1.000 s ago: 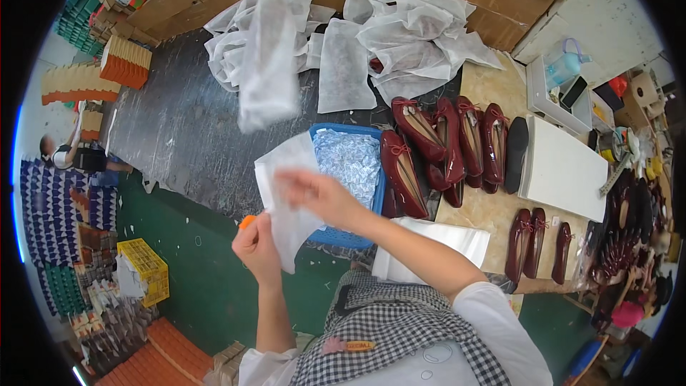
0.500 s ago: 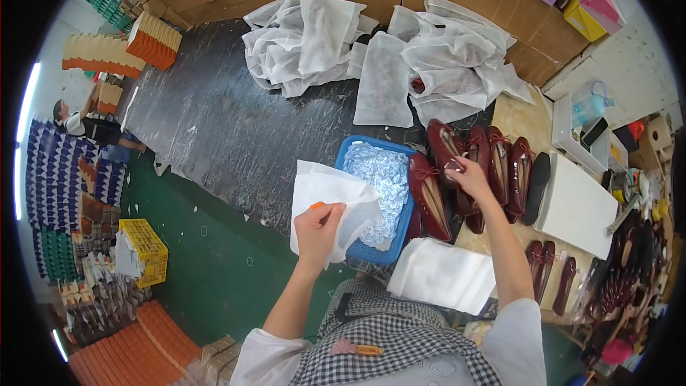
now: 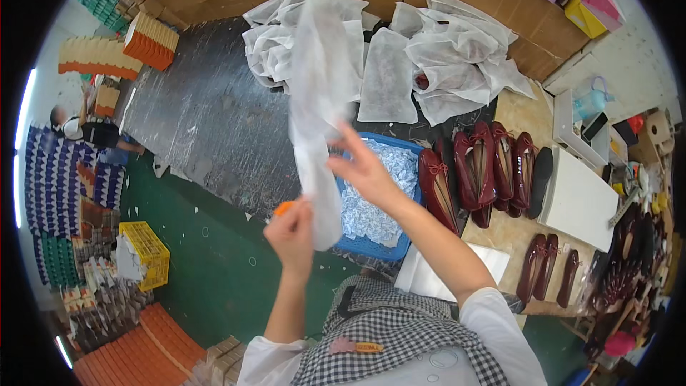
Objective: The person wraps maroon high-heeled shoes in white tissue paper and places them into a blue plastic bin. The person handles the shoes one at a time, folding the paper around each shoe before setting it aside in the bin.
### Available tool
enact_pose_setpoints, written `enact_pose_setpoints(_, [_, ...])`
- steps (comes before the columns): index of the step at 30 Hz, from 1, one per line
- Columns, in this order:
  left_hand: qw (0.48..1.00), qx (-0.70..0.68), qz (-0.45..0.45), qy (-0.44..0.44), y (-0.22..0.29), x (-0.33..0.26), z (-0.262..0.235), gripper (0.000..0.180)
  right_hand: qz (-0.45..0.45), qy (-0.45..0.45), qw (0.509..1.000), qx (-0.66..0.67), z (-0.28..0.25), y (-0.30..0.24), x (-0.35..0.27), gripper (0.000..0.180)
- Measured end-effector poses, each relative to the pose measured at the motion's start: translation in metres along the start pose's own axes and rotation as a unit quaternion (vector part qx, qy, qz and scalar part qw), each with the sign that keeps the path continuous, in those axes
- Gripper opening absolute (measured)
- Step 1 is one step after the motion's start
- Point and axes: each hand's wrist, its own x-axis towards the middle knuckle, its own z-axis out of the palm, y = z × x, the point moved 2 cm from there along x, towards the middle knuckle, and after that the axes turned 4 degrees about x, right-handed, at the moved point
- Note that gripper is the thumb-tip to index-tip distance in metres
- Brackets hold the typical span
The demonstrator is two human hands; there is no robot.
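I hold a white fabric bag (image 3: 318, 100) up in front of me, stretched tall over the table. My left hand (image 3: 291, 232) grips its lower edge and also has something small and orange at the fingers. My right hand (image 3: 364, 171) pinches the bag's side a little higher. Below my hands sits a blue tray (image 3: 404, 246) filled with small white packets. Dark red flat shoes (image 3: 475, 171) lie in a row just right of the tray.
A heap of white fabric bags (image 3: 429, 57) lies at the table's far side before brown cardboard panels. A white box (image 3: 579, 200) and more shoes (image 3: 547, 268) are at right. A yellow crate (image 3: 146, 254) stands on the green floor at left, where a person sits.
My right hand came back from the shoes to the bag. Both hands lifted the bag from lying low over the tray to hanging upright and stretched.
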Motion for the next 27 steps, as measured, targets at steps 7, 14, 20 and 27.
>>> enact_pose_setpoints(7, [0.882, -0.389, -0.257, -0.068, -0.036, -0.003, 0.029, 0.019, 0.168, -0.069, 0.975, -0.129, -0.011, 0.010, -0.079, 0.023])
enact_pose_setpoints(14, [0.951, -0.183, -0.131, -0.210, -0.021, -0.001, 0.052, 0.010, 0.096, 0.173, 0.798, -0.570, -0.171, 0.048, -0.194, 0.056])
enact_pose_setpoints(20, [0.978, 0.010, -0.024, -0.208, -0.039, 0.007, 0.079, 0.019, 0.290, 0.100, 0.943, -0.129, -0.180, 0.006, -0.199, 0.042])
enact_pose_setpoints(27, [0.974, 0.043, -0.057, -0.213, -0.075, 0.007, 0.090, 0.022, 0.242, 0.080, 0.892, -0.373, -0.060, 0.058, -0.209, 0.091])
